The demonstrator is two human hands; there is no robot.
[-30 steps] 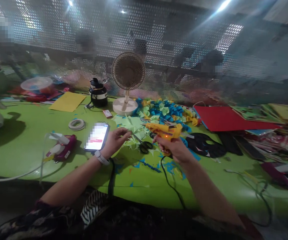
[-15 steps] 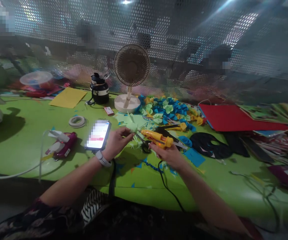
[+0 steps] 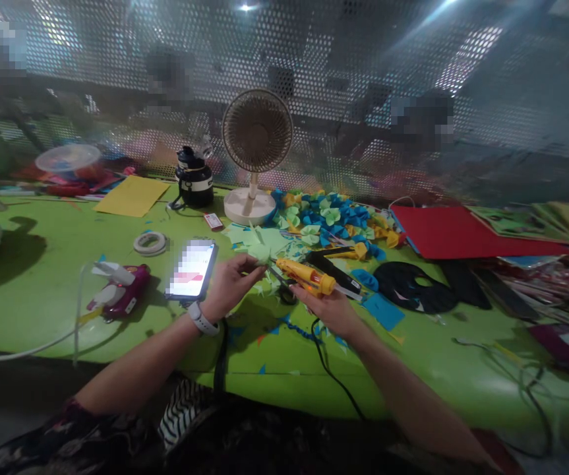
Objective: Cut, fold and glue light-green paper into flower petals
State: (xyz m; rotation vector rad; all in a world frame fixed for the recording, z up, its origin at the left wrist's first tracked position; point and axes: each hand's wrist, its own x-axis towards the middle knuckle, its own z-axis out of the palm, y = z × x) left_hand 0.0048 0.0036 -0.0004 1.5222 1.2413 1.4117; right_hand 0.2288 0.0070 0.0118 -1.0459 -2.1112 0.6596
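Note:
My right hand point(image 3: 326, 309) is closed round a yellow hot glue gun point(image 3: 306, 276), whose nozzle points left toward my other hand. Between the fingertips of my left hand point(image 3: 232, 282) is a light green paper piece point(image 3: 259, 248), and the nozzle is close to its edge; whether they touch I cannot tell. Scissors point(image 3: 287, 293) lie under the glue gun, partly covered. Beyond my hands spreads a heap of folded paper flowers point(image 3: 331, 216) in green, blue and yellow. A lit phone point(image 3: 192, 269) rests beside my left wrist.
A cream fan point(image 3: 257, 132) and a black bottle point(image 3: 193, 178) stand at the back. To the left are a tape roll point(image 3: 149, 243) and a purple power strip point(image 3: 124, 294) with cables. Rightward lie a black cutout point(image 3: 413, 287) and red sheets point(image 3: 462, 232). A black cord point(image 3: 336, 376) crosses the front edge.
The glue gun and my right hand have shifted slightly left, nearer my left fingers. My left hand stays almost in place, still pinching the green paper. The whole view has moved a little.

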